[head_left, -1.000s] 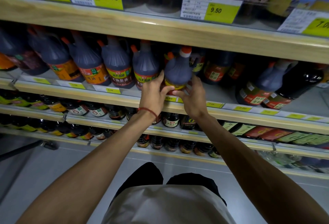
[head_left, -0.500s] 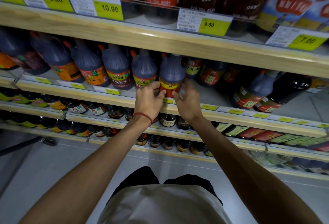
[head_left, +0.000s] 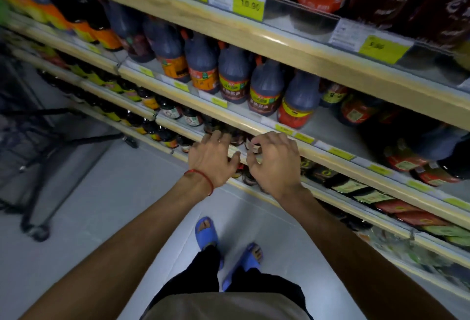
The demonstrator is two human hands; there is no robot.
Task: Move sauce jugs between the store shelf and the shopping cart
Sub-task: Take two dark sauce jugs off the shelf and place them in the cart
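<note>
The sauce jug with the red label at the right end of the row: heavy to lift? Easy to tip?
The sauce jug looks full of dark liquid, so it is probably heavy for its size. Its base is wide and it stands upright on the shelf, so it should not tip easily. Its smooth surface may be slippery.

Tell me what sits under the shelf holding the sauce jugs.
A lower shelf with small dark bottles on the left and flat packets on the right. The left hand and right hand cover the bottles in the middle.
</note>
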